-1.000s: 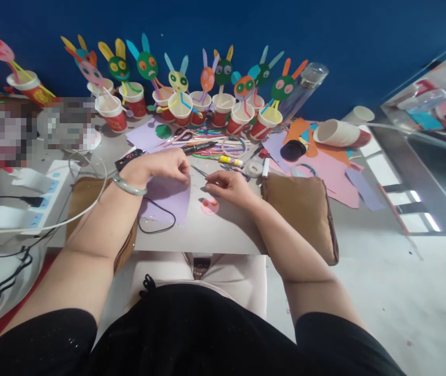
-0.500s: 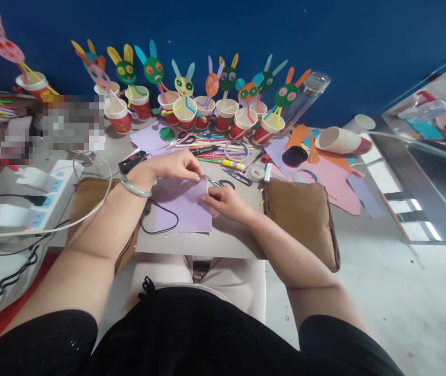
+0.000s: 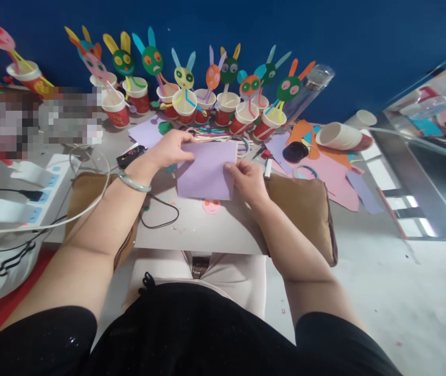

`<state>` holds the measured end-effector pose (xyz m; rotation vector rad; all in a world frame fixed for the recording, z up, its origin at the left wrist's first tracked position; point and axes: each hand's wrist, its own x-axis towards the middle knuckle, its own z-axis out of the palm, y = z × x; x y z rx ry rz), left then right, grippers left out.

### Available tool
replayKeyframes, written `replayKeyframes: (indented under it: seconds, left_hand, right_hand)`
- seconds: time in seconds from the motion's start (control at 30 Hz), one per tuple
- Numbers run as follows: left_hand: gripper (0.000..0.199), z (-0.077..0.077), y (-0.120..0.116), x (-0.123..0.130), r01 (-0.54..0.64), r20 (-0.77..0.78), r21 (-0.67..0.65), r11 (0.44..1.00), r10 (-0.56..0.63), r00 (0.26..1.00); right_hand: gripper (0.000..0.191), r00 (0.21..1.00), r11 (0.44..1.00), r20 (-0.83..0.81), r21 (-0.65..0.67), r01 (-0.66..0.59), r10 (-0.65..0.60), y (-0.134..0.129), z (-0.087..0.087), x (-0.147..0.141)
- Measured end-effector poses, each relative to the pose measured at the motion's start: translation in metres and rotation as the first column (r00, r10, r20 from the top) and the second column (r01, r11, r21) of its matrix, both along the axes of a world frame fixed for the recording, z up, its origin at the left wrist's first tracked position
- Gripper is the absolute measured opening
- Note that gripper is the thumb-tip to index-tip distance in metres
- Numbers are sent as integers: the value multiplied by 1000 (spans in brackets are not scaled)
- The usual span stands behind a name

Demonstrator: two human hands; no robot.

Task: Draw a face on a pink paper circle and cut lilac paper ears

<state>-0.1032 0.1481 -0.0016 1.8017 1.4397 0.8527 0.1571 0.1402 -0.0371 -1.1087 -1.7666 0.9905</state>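
A sheet of purple paper (image 3: 206, 175), apparently folded, is held up over the table between my two hands. My left hand (image 3: 171, 150), with a bangle on the wrist, pinches its upper left edge between thumb and fingers. At the right edge, my right hand (image 3: 248, 179) grips it with the thumb in front and the fingers behind. Below the paper on the tabletop lies a pink paper face (image 3: 211, 207) with orange marks. Beside it on the left curls a black cord loop (image 3: 160, 226). The paper hides part of the tools behind it.
Red paper cups (image 3: 185, 108) with paper rabbit heads line the blue wall. Brown cushions (image 3: 300, 216) flank the work spot. A power strip (image 3: 45, 201) with cables stands left; coloured paper scraps (image 3: 335, 180) and stacked cups (image 3: 340, 138) lie right.
Both hands have lifted the purple paper off the table and moved it up and to the right. The pink face beneath is uncovered, and the tools behind are now covered.
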Motion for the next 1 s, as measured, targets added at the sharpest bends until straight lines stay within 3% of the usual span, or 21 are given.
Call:
replayKeyframes:
  seconds: [0.03, 0.07, 0.13, 0.17, 0.23, 0.33, 0.43, 0.47, 0.53, 0.67, 0.77, 0.83, 0.93, 1.0]
  left_hand:
    - [18, -2, 3, -1, -87, 66, 82, 993, 82, 994]
    - [19, -4, 6, -2, -181, 148, 150, 972, 159, 976]
    - [26, -7, 12, -5, -370, 327, 241, 897, 284, 901]
    - [28, -8, 15, -6, -416, 403, 224, 881, 305, 863]
    - [32, -8, 17, -8, -397, 495, 64, 916, 316, 809]
    - [53, -4, 12, -6, -231, 515, -154, 961, 277, 811]
    - [48, 2, 2, -1, -56, 572, -204, 977, 165, 804]
    - [46, 3, -1, 0, -38, 588, -187, 982, 143, 796]
    - [60, 6, -5, 2, -34, 620, -159, 987, 127, 774]
    - [72, 9, -7, 4, -32, 705, -114, 993, 103, 701]
    - [67, 8, -6, 6, -78, 720, -104, 991, 129, 682]
    - [61, 6, -6, 7, -118, 696, -74, 990, 136, 705]
    - [59, 4, -4, 6, -164, 660, -26, 986, 140, 738]
    - [59, 3, -4, 5, -178, 646, -30, 984, 155, 747]
  right_hand:
    - [44, 998, 984, 19, 169, 54, -58, 0, -1, 3]
    - [41, 994, 932, 38, 352, 87, -107, 0, -2, 6]
    - [34, 984, 757, 100, 652, 45, -144, -2, -5, 11]
    - [32, 977, 671, 145, 741, -4, -154, -3, -6, 14]
    - [31, 953, 561, 241, 822, -98, -186, -3, -8, 18]
    - [31, 925, 519, 331, 832, -193, -187, -1, -11, 20]
    - [32, 920, 545, 367, 805, -237, -141, -1, -12, 19]
    - [32, 919, 566, 370, 790, -235, -135, -1, -12, 19]
    - [31, 930, 620, 350, 757, -208, -116, -1, -13, 18]
    - [40, 975, 752, 189, 658, -37, -117, 1, -11, 13]
    - [56, 994, 879, 26, 470, 78, -102, 5, -8, 8]
    - [67, 994, 965, -99, 254, 65, -41, 6, -5, 5]
    - [76, 965, 1000, -261, -16, -27, 21, 6, 0, 1]
    - [66, 952, 997, -307, -74, -33, 8, 3, 3, -1]
